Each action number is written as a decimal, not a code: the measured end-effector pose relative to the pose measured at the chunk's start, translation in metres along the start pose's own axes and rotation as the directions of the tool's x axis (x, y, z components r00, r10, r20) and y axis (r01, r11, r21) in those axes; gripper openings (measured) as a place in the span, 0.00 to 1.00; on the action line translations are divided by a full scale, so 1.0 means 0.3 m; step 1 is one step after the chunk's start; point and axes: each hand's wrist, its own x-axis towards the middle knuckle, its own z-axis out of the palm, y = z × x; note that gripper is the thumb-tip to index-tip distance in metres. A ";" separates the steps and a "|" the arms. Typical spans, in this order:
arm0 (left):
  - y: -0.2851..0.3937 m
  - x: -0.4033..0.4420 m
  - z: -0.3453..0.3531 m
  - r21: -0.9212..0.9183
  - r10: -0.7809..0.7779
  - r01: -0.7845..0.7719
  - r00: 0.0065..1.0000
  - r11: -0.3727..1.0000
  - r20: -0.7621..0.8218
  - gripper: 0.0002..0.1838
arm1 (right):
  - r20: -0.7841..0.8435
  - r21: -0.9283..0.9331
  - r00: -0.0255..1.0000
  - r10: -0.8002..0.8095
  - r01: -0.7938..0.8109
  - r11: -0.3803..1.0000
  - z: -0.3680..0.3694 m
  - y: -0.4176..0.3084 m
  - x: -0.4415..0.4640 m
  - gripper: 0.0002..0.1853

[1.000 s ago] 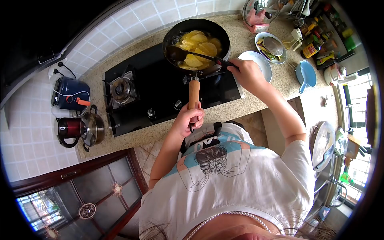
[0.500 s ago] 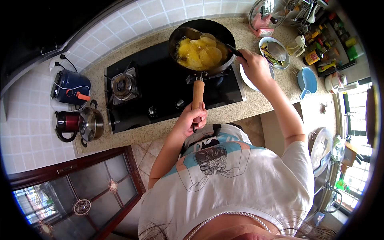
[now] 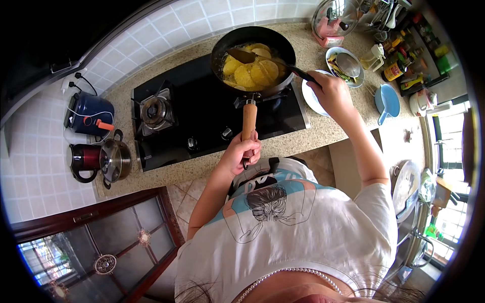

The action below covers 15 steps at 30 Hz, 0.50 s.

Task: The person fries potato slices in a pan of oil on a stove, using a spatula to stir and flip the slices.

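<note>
A black wok [image 3: 282,41] sits on the right side of the black gas stove [image 3: 194,101], with round yellow slices [image 3: 252,74] in bubbling oil. My left hand [image 3: 244,151] is wrapped around the lower part of the wok's wooden handle [image 3: 249,121]. In my right hand [image 3: 331,93] is the black handle of a spatula [image 3: 241,55], whose blade rests among the slices on the wok's far left side. A white plate [image 3: 311,96] lies partly hidden under my right hand. Behind it stands a bowl [image 3: 359,78] with vegetable pieces and a round metal piece.
At the right are a blue ladle-shaped scoop [image 3: 388,100], a clear jug [image 3: 373,57] and bottles [image 3: 392,70]. A glass lid [image 3: 339,15] stands at the back. On the left are a steel pot [image 3: 117,160], a red kettle [image 3: 86,157] and a dark blue appliance [image 3: 91,115].
My right hand has moved right with the spatula, whose blade shifted from the wok's left edge further in among the slices. My left hand keeps its hold on the handle.
</note>
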 end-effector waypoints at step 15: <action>0.002 -0.002 -0.003 0.000 -0.015 0.015 1.000 1.000 -0.008 0.11 | -0.009 -0.156 0.997 0.071 -0.071 0.985 0.062 0.020 0.014 0.13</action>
